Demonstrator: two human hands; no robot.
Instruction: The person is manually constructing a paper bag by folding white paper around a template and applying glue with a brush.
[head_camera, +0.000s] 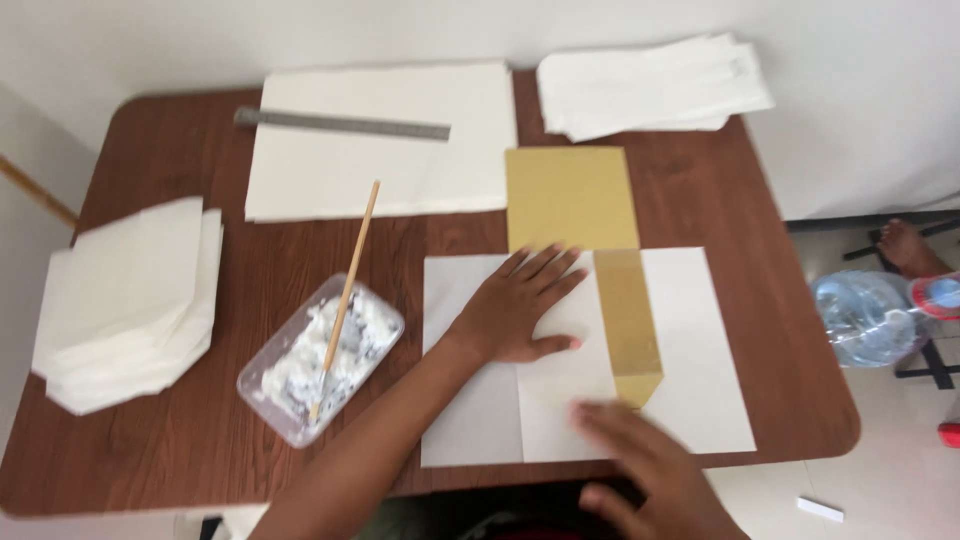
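My left hand lies flat, fingers spread, on a folded white paper sheet on the brown table. A gold card template pokes out from under the sheet at its far edge, and a gold strip with a pointed near end runs down the paper's middle. My right hand is blurred at the paper's near edge, fingers loosely spread, holding nothing visible, just below the strip's tip.
A clear plastic tub of white paste with a wooden-handled brush stands left of the sheet. Stacks of white paper ring the table; a metal ruler lies on one. A plastic water bottle is on the floor at right.
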